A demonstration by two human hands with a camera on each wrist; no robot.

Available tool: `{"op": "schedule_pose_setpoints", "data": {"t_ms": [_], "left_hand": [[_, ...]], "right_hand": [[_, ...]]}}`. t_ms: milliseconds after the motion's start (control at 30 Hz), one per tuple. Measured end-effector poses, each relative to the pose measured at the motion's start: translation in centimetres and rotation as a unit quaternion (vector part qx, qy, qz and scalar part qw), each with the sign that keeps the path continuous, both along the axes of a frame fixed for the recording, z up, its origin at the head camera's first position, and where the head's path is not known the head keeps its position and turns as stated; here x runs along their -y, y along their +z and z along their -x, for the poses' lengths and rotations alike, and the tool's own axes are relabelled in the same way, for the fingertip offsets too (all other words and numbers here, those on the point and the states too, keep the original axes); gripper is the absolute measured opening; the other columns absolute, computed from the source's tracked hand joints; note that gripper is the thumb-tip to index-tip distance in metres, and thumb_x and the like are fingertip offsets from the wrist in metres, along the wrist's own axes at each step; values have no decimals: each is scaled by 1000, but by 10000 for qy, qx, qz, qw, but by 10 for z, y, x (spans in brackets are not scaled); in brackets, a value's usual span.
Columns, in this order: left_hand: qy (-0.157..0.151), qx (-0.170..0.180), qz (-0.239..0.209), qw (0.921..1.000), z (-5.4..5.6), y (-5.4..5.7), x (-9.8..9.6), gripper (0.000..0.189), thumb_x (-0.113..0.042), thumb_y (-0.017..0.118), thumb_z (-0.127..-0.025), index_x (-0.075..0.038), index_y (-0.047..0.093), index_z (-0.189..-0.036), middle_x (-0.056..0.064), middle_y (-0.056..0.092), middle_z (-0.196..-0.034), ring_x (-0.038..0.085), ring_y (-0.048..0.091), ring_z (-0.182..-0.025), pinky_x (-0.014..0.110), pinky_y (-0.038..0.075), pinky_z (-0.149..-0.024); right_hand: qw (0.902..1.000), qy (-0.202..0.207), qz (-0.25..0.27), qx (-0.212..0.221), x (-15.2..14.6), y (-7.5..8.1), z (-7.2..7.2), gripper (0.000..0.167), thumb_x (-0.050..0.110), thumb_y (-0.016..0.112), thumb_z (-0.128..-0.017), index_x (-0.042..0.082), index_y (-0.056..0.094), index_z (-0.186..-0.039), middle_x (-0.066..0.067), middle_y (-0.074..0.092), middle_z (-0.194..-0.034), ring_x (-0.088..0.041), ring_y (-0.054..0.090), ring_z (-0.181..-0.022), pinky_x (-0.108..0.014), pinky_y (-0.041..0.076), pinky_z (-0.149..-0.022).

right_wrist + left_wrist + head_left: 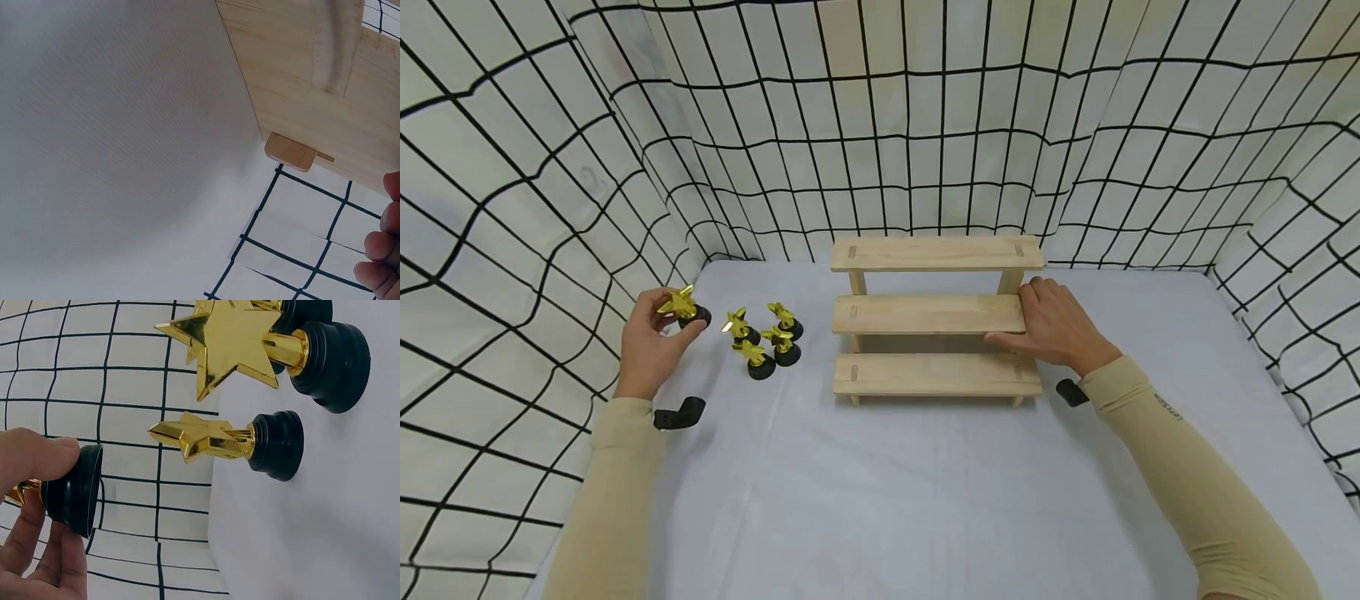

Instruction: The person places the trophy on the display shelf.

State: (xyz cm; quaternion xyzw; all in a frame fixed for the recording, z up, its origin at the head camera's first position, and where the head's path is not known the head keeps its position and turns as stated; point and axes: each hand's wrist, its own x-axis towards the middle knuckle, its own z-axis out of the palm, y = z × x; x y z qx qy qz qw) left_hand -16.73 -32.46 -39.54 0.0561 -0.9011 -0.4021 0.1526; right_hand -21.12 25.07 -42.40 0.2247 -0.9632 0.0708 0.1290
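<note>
My left hand (651, 346) pinches a small gold star trophy (682, 305) by its black base (74, 490), thumb on one side and fingers on the other. To its right on the white table stand several more star trophies (752, 358), close together. One trophy (278, 445) stands apart from its neighbours in the left wrist view. A three-tier wooden shelf (928, 315) is at the middle of the table. At its right end, my right hand (1060, 329) grips the middle tier, thumb along the front edge. Only those fingertips (378, 244) show in the right wrist view.
White walls with a black grid (887, 158) enclose the table on the left, back and right. The white tablecloth (880, 492) stretches in front of the shelf. Black wrist mounts (680, 413) jut out beside both sleeves.
</note>
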Motion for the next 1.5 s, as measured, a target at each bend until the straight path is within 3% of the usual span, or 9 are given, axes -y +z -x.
{"op": "schedule_pose_setpoints", "data": {"t_ms": [167, 367, 467, 667, 867, 1067, 1367, 1433, 1500], "left_hand": [[-152, -111, -10, 9998, 0, 5, -8, 65, -19, 77, -94, -8, 43, -148, -6, 51, -133, -2, 50, -120, 37, 49, -117], [-499, -478, 25, 9976, 3, 8, -18, 62, -13, 78, -93, -7, 46, -145, -21, 48, -125, -12, 49, -113, 11, 47, -105], [-670, -599, 37, 9959, 5, 10, -24, 61, -11, 78, -92, -6, 46, -145, -23, 48, -123, -14, 49, -111, 7, 46, -101], [-892, -661, 40, 9938, 9, 15, -39, 60, -8, 78, -92, -4, 48, -143, -13, 52, -124, -13, 49, -108, 5, 44, -98], [-1004, -700, 26, 9925, 14, 17, -54, 57, -7, 78, -91, -5, 49, -141, -3, 56, -125, -11, 49, -108, 13, 46, -102], [-1190, -744, 68, 9901, 16, 19, -68, 54, -5, 77, -92, -4, 50, -138, 10, 59, -130, -12, 49, -109, 7, 43, -103], [-1518, -725, 98, 9857, 15, 23, -84, 52, -6, 78, -91, -4, 52, -137, 11, 59, -131, -12, 49, -109, 8, 45, -103], [-1596, -742, 122, 9843, 16, 24, -87, 52, -6, 78, -91, -4, 52, -136, 12, 59, -131, -9, 51, -111, 7, 44, -102], [-1657, -766, 183, 9830, 16, 25, -91, 52, -5, 78, -91, -3, 52, -136, 12, 59, -132, -1, 54, -113, 16, 49, -107]], "right_hand": [[10000, 4, 5, -4, -1, -1, 2, 79, 74, 72, -79, -1, 57, -98, -14, 57, -83, -29, 53, -75, -40, 44, -67], [10000, 11, 2, -27, -1, -2, 2, 79, 75, 72, -78, -1, 57, -97, -14, 58, -83, -29, 53, -75, -40, 44, -67], [10000, 27, -5, -46, -1, -2, 2, 79, 74, 72, -79, -1, 56, -98, -14, 57, -83, -29, 53, -75, -40, 44, -67], [10000, 1, -16, -24, -1, -1, 1, 80, 74, 73, -78, -2, 56, -98, -14, 57, -84, -29, 53, -76, -41, 44, -68], [10000, -49, -6, 30, 0, -1, 1, 80, 73, 75, -77, -2, 57, -99, -14, 58, -85, -30, 53, -78, -41, 45, -70], [10000, -44, 5, 44, 0, -2, 2, 80, 73, 75, -77, -2, 58, -99, -14, 58, -85, -30, 53, -78, -41, 45, -70], [10000, -63, 34, -9, 0, -2, 1, 77, 68, 80, -75, -2, 56, -97, -15, 57, -85, -30, 52, -76, -41, 44, -68], [9999, -87, 44, 26, 0, -2, 1, 76, 68, 80, -75, -1, 55, -97, -14, 57, -84, -30, 52, -76, -40, 43, -68], [9999, -101, 45, 47, 0, -3, 2, 76, 68, 80, -75, -1, 55, -96, -14, 57, -85, -30, 52, -76, -40, 43, -68]]}}
